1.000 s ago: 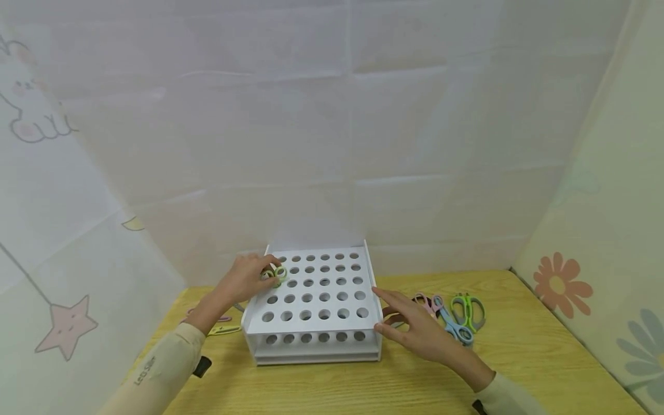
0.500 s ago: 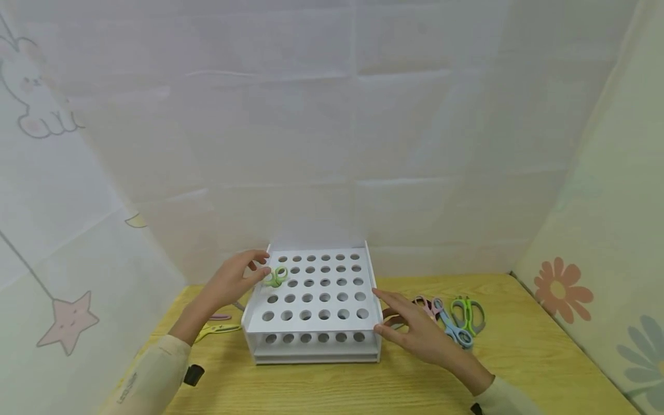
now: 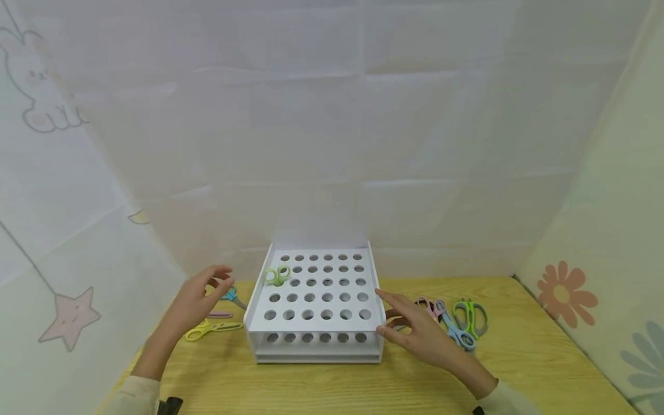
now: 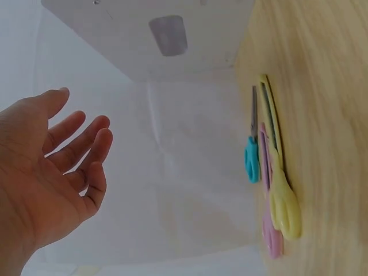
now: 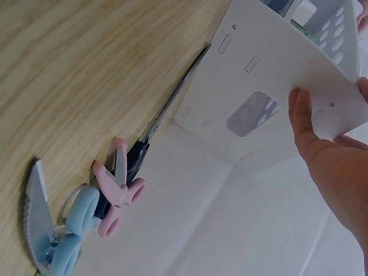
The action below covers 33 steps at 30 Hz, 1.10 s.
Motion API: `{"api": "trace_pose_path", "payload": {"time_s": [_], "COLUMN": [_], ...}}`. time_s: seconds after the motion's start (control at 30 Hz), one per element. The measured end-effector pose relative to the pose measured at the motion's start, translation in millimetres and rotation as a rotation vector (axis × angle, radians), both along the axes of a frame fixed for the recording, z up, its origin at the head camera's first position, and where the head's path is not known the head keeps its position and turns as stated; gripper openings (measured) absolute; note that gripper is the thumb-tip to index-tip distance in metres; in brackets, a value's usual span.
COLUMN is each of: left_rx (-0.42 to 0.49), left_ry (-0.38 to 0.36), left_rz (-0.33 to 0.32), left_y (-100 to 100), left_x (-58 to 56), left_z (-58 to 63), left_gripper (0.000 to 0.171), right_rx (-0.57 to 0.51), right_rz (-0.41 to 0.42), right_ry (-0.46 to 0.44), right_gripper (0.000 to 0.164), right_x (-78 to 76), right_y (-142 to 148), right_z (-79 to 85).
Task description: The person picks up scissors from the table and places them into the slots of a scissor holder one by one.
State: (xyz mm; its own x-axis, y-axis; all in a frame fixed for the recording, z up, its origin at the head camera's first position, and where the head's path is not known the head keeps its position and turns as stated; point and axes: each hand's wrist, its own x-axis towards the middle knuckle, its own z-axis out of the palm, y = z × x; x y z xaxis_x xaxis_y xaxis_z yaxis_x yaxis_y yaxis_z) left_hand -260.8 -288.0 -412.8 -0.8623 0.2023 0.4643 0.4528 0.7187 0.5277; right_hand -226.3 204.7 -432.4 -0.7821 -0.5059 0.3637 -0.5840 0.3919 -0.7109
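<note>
A white rack (image 3: 319, 305) with rows of round holes stands mid-table. Green-handled scissors (image 3: 277, 275) sit upright in a hole at its left side, handles up. My left hand (image 3: 193, 300) hovers left of the rack with loosely bent fingers and nothing in them. Below it lie yellow scissors (image 4: 284, 201), pink scissors (image 4: 272, 227) and teal-handled scissors (image 4: 252, 161). My right hand (image 3: 415, 331) rests its fingers against the rack's right side wall (image 5: 276, 80), thumb near the front corner.
Right of the rack lie pink scissors (image 5: 119, 192), blue-handled scissors (image 5: 80, 213), black-handled scissors (image 5: 137, 156) and green-and-grey scissors (image 3: 470, 317). White sheets (image 3: 321, 127) hang behind and along both sides of the wooden table (image 3: 290, 392).
My left hand has let go of the green scissors, leaving them in the rack, and moved left and down toward the scissors on the table. My right hand stays at the rack's side.
</note>
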Motion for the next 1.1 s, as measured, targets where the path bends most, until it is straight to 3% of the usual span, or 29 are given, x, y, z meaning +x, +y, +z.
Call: {"api": "trace_pose_path", "payload": {"time_s": [0.4, 0.63, 0.97, 1.1], "left_rx": [-0.038, -0.085, -0.223, -0.252], "left_ry": [-0.018, -0.131, -0.236, -0.347], "left_rz": [0.055, 0.084, 0.158, 0.174], "left_y": [-26, -41, -65, -69], "left_x": [12.7, 9.8, 3.8, 6.1], "left_z": [-17.8, -30.6, -41.7, -41.9], "left_gripper": [0.037, 0.039, 0.047, 0.047], "right_rx": [-0.012, -0.012, -0.003, -0.002], "right_rz": [0.022, 0.013, -0.008, -0.005], "right_ry": [-0.009, -0.076, -0.002, -0.009], "right_gripper": [0.07, 0.073, 0.072, 0.072], "right_x": [-3.1, -1.5, -6.0, -6.0], "right_y": [1, -1, 1, 2], "right_z": [-2.2, -3.5, -6.4, -6.4]}}
